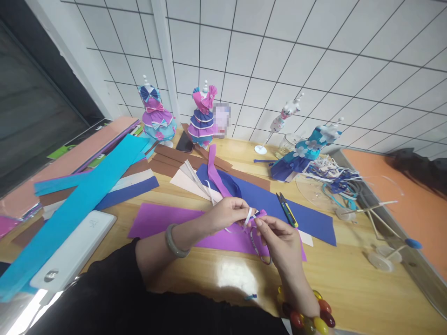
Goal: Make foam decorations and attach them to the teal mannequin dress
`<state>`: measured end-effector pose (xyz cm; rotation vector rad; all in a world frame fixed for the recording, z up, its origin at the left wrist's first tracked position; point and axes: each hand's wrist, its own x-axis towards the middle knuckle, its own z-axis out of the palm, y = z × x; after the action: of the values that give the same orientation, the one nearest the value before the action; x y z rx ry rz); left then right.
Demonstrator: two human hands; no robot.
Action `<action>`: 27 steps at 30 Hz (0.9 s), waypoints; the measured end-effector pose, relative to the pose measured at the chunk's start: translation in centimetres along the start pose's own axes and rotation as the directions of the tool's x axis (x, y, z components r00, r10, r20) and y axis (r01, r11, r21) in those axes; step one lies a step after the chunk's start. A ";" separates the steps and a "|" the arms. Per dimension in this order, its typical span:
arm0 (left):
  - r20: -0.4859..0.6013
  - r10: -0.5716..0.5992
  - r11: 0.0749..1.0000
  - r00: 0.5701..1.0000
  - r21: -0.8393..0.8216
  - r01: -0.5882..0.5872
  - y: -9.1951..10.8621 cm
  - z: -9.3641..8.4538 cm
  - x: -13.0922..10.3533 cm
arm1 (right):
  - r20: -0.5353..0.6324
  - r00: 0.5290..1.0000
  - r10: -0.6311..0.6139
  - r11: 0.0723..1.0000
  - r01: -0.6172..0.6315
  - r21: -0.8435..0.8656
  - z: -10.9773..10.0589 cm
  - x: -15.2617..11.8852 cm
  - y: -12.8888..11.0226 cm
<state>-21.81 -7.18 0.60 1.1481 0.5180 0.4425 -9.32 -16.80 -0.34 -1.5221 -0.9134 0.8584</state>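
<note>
Head view: left hand (235,210) clamps white ribbon (247,217) between thumb and fingertips; right hand (281,233) has thumb and index pinched on bunched purple piece (261,214). Work sits above purple sheet (157,225), toward near edge of wooden table (349,279). Thread snips (287,209) on navy sheet (317,224), just beside right hand. Four miniature dress forms (158,116) toward far edge.

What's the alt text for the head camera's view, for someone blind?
A person's left hand and right hand pinch a white strip and bunched purple material over a purple sheet on a wooden table. Yellow-and-black snips lie nearby; four small dress forms stand behind.
</note>
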 end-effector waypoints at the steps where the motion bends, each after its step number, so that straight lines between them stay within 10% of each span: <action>1: 0.006 0.005 1.000 1.000 0.008 -0.005 0.0 0.0 0.0 | 0.013 1.000 0.005 1.000 -0.006 0.004 0.0 0.0 0.0; 27: 0.032 -0.034 0.995 0.999 -0.091 0.037 0.0 -3.0 1.1 | 0.175 0.966 0.189 0.915 -0.238 0.326 -0.8 0.5 0.7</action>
<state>-22.73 -4.37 -0.54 1.0545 0.4859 0.4136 -8.28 -16.77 -0.98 -1.2791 -0.6575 1.2300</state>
